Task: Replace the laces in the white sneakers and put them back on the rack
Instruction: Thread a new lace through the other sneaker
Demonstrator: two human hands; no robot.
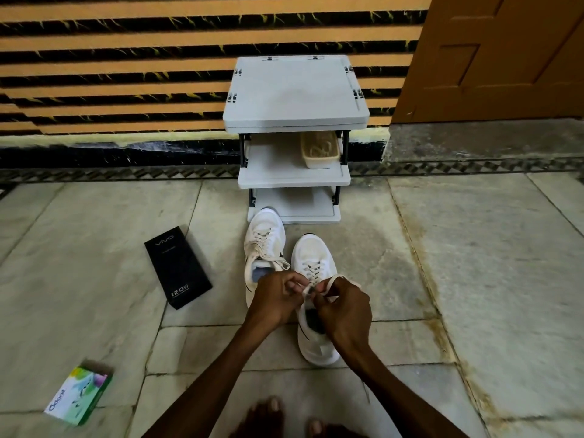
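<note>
Two white sneakers stand side by side on the stone floor [474, 248], toes pointing at the grey rack [295, 90]. The left sneaker [264, 248] is farther away, with its toe right at the rack's lowest shelf. It has a lace all the way up, and the ends lie loose near its opening. The right sneaker [314, 257] is nearer and is laced up too.

Both hands are over the right sneaker. The left hand [275, 300] and the right hand [344, 311] each pinch an end of the lace [328, 281] with curled fingers [322, 298], close together. It looks like the bow is being tied.

So I think most of the lacing is done. What is left is to finish this knot, maybe tidy the left sneaker's ends, and put both sneakers on the rack.

On the middle shelf is a small tan basket [320, 150]. At the left lies a black box [178, 267] that says "VIVO" and "120W". Near left is a green box [80, 395] that says "Odonil".
</note>
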